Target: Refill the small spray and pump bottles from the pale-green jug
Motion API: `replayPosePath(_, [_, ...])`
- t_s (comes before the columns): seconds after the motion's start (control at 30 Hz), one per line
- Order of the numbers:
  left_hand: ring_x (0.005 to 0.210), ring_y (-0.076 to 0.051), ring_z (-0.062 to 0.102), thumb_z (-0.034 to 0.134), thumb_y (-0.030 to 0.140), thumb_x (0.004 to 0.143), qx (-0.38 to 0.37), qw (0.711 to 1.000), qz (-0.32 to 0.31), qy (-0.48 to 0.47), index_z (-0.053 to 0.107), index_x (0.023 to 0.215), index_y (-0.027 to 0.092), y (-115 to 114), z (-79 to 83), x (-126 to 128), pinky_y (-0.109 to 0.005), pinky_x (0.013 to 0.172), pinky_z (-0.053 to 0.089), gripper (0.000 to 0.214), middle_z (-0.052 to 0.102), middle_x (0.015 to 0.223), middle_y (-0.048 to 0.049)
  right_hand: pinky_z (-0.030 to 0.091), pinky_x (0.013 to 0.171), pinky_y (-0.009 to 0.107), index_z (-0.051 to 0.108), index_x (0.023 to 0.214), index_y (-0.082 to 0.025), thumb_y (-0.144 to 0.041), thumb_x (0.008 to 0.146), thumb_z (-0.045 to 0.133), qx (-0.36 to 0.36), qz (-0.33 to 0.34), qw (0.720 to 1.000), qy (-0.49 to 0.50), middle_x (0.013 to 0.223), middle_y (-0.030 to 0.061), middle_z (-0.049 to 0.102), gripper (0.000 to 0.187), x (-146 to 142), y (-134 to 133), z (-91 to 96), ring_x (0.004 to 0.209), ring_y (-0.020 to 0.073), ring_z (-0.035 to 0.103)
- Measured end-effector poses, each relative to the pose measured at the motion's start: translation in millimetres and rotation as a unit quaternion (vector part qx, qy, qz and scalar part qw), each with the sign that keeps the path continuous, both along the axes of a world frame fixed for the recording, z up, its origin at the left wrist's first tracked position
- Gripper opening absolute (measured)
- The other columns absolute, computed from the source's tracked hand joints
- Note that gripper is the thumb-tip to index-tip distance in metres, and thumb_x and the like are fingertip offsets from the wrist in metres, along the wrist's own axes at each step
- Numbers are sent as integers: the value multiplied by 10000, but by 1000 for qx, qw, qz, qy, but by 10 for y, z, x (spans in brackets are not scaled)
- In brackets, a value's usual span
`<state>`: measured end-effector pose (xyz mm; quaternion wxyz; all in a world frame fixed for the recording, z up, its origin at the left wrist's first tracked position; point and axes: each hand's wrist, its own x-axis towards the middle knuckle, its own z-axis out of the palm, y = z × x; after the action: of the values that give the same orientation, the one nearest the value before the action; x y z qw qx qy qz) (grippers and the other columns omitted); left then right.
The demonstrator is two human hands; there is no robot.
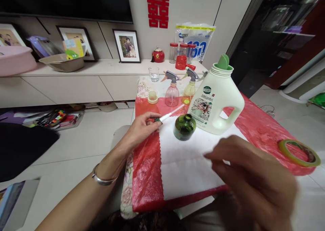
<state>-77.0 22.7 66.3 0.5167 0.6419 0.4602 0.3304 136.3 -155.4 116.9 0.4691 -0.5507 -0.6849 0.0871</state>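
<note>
In my left hand (143,127) is a pump head (167,116), dark green at the gripped end, with a white stem and tube pointing right. Its tube end is above and left of an uncapped, dark green glass-like bottle (185,129), which stands upright on a white cloth (188,170). My right hand (251,176) is raised over the cloth's right side, smeared by motion. Its thumb and fingers come together in a pinch; whatever may be between them cannot be made out. A large pale green detergent jug (218,95) stands behind the bottle, a green piece in its mouth.
Pink (172,95) and yellow (189,90) spray bottles stand behind the jug's left side. A capped bottle (152,100) and a glass cup (153,74) are near them. Red plastic sheeting (146,183) covers the table; a tape roll (299,153) lies at right.
</note>
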Motion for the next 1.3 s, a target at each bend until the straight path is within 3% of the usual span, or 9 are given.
replayPosePath(0.07, [569,-106,531,697,362,771,25,998,-44,29,678,1082,187,-94,95,1,-226,546,390,357,585,658,41,506,738,298,663,1103,-247,-181,926,593,62,3,994,-94,987,50,665,201,-30,237,-2,913,182,619])
replayPosePath(0.17, [632,-110,562,669,294,801,104,987,-102,64,681,1069,225,-256,232,45,-227,572,416,277,636,743,30,486,824,348,608,1185,-170,-143,951,544,67,-14,971,-229,1136,84,631,244,-108,469,-111,992,213,563])
replayPosePath(0.4, [787,-145,642,667,247,830,231,952,-173,102,655,1071,226,-415,450,220,-276,720,505,242,720,915,-6,343,583,284,621,1071,-200,-129,944,534,-41,-39,942,-330,893,42,620,169,-127,584,-366,814,202,530])
replayPosePath(0.57, [1006,-233,660,806,411,723,140,970,-192,50,502,1364,262,-216,443,285,-359,809,559,725,666,1218,-78,404,642,257,637,993,-177,-260,998,493,-58,-17,974,-218,851,39,626,166,198,635,-257,754,156,562])
replayPosePath(0.7, [1303,-365,512,838,378,659,144,977,-147,57,379,1475,257,-76,133,476,-516,1000,498,944,476,1461,-159,401,619,240,678,1005,-191,-405,974,571,-51,-69,994,-74,842,12,653,241,488,602,-205,692,116,553])
replayPosePath(0.8, [1379,-390,424,853,304,599,141,979,-133,59,276,1518,238,-82,-146,698,-554,1073,445,1087,403,1489,-179,406,608,236,699,991,-206,-451,929,630,-69,-89,992,51,894,13,669,262,636,573,-239,730,121,553])
replayPosePath(1.0, [1385,-361,415,851,194,573,147,987,-58,39,292,1452,148,-153,-441,985,-527,1152,364,1042,433,1425,-200,432,604,248,705,1079,-235,-379,884,701,-30,-63,971,227,987,39,682,242,718,603,-331,760,129,550])
replayPosePath(1.17, [1265,-325,528,841,221,575,179,984,-13,25,397,1338,170,-200,-482,973,-500,1078,442,885,534,1312,-144,476,594,262,724,991,-201,-314,823,758,-3,-48,954,295,1034,68,677,205,662,630,-294,725,123,569])
replayPosePath(1.3, [1235,-320,540,839,235,564,207,977,-44,19,413,1319,215,-303,-479,946,-499,1052,464,868,544,1281,-113,512,598,279,717,922,-167,-261,768,798,69,-57,935,342,1023,84,676,198,559,626,-211,743,149,623])
